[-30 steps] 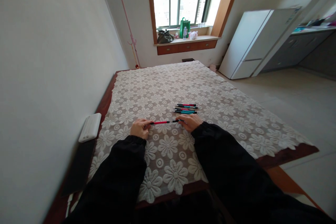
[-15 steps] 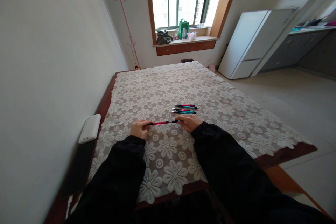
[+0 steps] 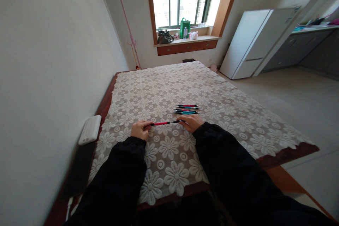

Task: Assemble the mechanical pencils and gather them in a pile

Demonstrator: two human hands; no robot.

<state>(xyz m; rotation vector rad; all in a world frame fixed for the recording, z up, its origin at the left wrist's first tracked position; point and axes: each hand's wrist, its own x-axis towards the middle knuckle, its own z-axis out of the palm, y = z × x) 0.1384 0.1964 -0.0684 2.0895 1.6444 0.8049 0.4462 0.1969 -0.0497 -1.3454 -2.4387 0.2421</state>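
Note:
A red and black pen (image 3: pixel 162 123) is held level just above the table, one end in each of my hands. My left hand (image 3: pixel 140 129) pinches its left end. My right hand (image 3: pixel 191 122) grips the right end, fingers curled over it. Just beyond my right hand lie several pens (image 3: pixel 186 109), red and teal with black ends, side by side on the white floral lace tablecloth (image 3: pixel 169 155). Black sleeves cover both of my forearms.
A white flat box (image 3: pixel 90 129) and a black flat object (image 3: pixel 78 169) lie along the table's left edge by the wall. A white fridge (image 3: pixel 254 42) stands at the right. Bags and bottles sit on the window sill (image 3: pixel 185 39).
The view has shifted slightly; both hands keep hold of the red pen in nearly the same place.

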